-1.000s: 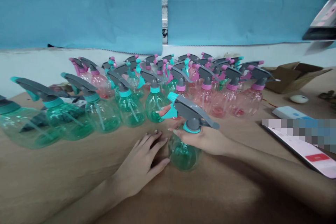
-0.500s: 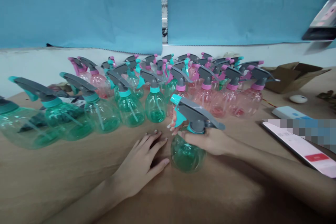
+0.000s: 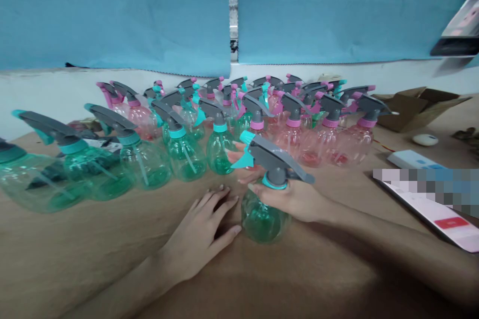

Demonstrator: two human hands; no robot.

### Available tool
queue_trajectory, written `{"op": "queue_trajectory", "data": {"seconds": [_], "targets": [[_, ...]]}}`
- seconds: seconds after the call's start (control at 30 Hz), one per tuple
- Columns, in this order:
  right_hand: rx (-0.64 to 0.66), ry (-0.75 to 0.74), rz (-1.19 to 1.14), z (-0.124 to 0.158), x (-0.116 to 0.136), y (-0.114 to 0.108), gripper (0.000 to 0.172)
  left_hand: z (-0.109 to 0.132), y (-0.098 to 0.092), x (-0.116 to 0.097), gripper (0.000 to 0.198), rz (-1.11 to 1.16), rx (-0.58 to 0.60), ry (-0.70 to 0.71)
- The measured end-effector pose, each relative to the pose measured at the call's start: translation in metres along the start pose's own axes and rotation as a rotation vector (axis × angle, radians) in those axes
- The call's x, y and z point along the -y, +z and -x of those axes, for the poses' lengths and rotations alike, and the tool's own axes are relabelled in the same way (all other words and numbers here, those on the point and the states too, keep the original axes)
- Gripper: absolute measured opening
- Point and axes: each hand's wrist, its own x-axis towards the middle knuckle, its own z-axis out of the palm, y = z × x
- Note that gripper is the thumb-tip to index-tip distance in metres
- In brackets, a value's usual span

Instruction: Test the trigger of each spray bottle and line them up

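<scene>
A round green spray bottle (image 3: 264,219) stands in front of me, with a grey spray head (image 3: 275,159), a turquoise nozzle and a turquoise trigger (image 3: 245,159). My right hand (image 3: 290,199) is round the neck of this bottle from the right, thumb across the collar. Its other fingers reach past the far side near the trigger, partly hidden by the spray head. My left hand (image 3: 204,232) lies flat on the table, fingers apart and holding nothing, its thumb tip close beside the bottle.
Several green spray bottles (image 3: 187,159) line up behind and to the left. Pink ones (image 3: 314,147) stand at the back right. Further right are an open cardboard box (image 3: 411,109), a white mouse (image 3: 425,139), a white box (image 3: 411,160) and a phone (image 3: 422,204) on the wooden table (image 3: 123,239).
The fingers of my right hand have stretched out from the trigger, and the trigger has swung forward. The bottle has shifted slightly left. My left hand stays put.
</scene>
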Motion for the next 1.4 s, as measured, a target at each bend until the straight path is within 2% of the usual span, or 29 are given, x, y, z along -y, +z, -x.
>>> {"op": "queue_trajectory", "data": {"seconds": [0.53,0.87,1.4], "targets": [[-0.009,-0.001,-0.004,0.0006,-0.0019,0.0014,0.017,0.0,-0.0002,0.0004,0.047,-0.005,0.007,0.0],[-0.03,0.085,0.109,0.0026,-0.0011,0.0009,0.025,0.0002,-0.0004,0.0002,0.048,-0.022,0.029,-0.011],[-0.048,-0.01,0.063,0.0009,-0.0006,-0.0002,0.02,-0.0014,-0.0007,0.0004,0.048,-0.013,0.016,-0.005]]}}
